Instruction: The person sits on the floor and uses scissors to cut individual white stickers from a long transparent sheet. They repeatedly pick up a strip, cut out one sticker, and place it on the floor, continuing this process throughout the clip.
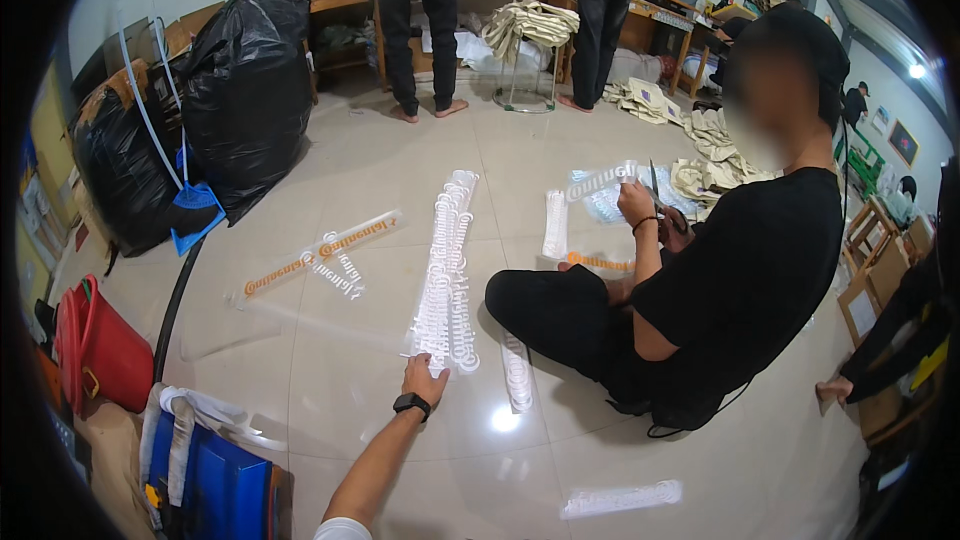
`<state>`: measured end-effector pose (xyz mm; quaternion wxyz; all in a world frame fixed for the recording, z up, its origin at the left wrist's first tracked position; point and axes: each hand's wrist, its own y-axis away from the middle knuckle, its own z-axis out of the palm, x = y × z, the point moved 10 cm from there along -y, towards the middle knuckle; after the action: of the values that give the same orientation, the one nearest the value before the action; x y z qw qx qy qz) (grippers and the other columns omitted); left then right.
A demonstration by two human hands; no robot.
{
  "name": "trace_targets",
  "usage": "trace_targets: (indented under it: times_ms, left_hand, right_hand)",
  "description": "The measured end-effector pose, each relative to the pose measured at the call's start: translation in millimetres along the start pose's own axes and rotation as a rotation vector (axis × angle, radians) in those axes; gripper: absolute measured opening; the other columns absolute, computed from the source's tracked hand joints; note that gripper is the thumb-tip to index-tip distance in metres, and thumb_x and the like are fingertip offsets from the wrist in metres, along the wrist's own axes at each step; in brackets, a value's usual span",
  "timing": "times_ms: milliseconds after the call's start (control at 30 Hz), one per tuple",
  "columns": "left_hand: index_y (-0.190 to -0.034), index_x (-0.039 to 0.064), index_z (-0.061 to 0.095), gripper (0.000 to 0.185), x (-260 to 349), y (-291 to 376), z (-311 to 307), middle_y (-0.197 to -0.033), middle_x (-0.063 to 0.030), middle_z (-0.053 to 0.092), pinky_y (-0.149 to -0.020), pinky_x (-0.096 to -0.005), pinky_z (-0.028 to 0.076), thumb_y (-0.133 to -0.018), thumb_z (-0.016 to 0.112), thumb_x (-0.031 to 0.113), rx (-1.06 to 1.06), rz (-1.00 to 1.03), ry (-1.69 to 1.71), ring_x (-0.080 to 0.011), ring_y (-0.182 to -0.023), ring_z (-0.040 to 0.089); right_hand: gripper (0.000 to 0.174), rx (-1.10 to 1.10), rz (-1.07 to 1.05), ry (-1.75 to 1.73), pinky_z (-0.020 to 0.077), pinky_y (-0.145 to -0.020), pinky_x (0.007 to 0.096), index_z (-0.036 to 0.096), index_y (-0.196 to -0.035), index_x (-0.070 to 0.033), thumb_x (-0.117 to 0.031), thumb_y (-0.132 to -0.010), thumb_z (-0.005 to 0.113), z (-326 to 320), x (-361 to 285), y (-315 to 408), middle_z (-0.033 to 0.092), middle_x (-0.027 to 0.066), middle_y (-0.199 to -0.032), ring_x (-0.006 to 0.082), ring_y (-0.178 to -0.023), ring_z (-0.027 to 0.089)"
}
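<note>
My left hand [427, 381], with a dark watch on its wrist, touches the near end of a long pile of clear film strips with white lettering [448, 270]. Its fingers lie over the strip ends, and whether they pinch one is hidden. My right hand is out of view. Left of the pile, a clear strip with orange lettering [281, 277] lies slantwise on the tiled floor. A shorter white-lettered piece [341, 275] overlaps it. Right of the pile, another white-lettered strip [517, 375] lies close to a seated co-worker's knee.
The seated co-worker [739, 277] holds scissors [660, 191] and a lettered strip [600, 181]. Another strip [622, 499] lies at the lower right. Black bags [244, 90], a blue dustpan [199, 202], a red bucket [112, 349] and a blue box [214, 484] stand left. Two people stand behind.
</note>
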<state>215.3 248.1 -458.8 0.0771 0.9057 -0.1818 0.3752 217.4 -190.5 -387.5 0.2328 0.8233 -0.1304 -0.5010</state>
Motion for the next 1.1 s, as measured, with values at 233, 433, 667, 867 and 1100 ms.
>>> trace_targets:
  times_ms: [233, 433, 667, 867, 1100]
  left_hand:
    - [-0.128, 0.000, 0.055, 0.059, -9, -12, 10, -0.122, -0.0177, 0.062, -0.100, -0.0443, 0.049, -0.081, 0.078, 0.027, 0.006, -0.103, -0.074, -0.0349, -0.116, 0.059]
    - [-0.117, 0.001, 0.062, 0.045, -15, -26, 18, -0.103, -0.0159, 0.072, -0.089, -0.0432, 0.054, -0.081, 0.076, 0.024, -0.022, -0.179, 0.025, -0.0334, -0.102, 0.068]
    - [-0.099, -0.001, 0.069, 0.021, -8, -14, 10, -0.088, -0.0130, 0.074, -0.071, -0.0336, 0.057, -0.088, 0.068, 0.017, -0.091, -0.276, 0.474, -0.0222, -0.075, 0.070]
    - [-0.097, -0.002, 0.070, 0.023, -5, 14, -14, -0.086, -0.0080, 0.073, -0.060, -0.0288, 0.050, -0.090, 0.072, 0.020, -0.266, -0.229, 0.640, -0.0129, -0.067, 0.065]
    - [-0.098, 0.004, 0.072, 0.024, -6, 156, -48, -0.087, -0.0011, 0.069, -0.066, -0.0259, 0.048, -0.086, 0.079, 0.023, -0.659, -0.393, 0.577, -0.0083, -0.077, 0.061]
  right_hand:
    - [0.022, 0.157, 0.034, -0.032, 0.0500, -0.073, 0.0522, 0.068, -0.087, -0.004, -0.026, -0.083, 0.065, 2, 34, -3, 0.066, 0.0239, -0.084, 0.0450, -0.081, 0.063]
    - [0.020, 0.146, 0.106, 0.070, 0.0521, -0.074, 0.0497, 0.069, -0.094, -0.004, -0.021, -0.085, 0.064, -20, 10, 14, 0.068, 0.0240, -0.085, 0.0426, -0.081, 0.066]
    - [0.022, 0.079, 0.220, 0.166, 0.0531, -0.072, 0.0468, 0.071, -0.099, -0.003, -0.020, -0.087, 0.063, -32, 16, 18, 0.069, 0.0246, -0.084, 0.0411, -0.078, 0.068]
    - [0.023, 0.252, 0.096, 0.280, 0.0535, -0.070, 0.0464, 0.070, -0.096, -0.003, -0.022, -0.083, 0.067, -57, 47, -6, 0.069, 0.0241, -0.082, 0.0414, -0.076, 0.067]
    - [0.036, 0.328, 0.126, 0.164, 0.0547, -0.069, 0.0325, 0.069, -0.110, -0.002, -0.024, -0.083, 0.079, -85, 29, -8, 0.074, 0.0127, -0.080, 0.0198, -0.071, 0.068]
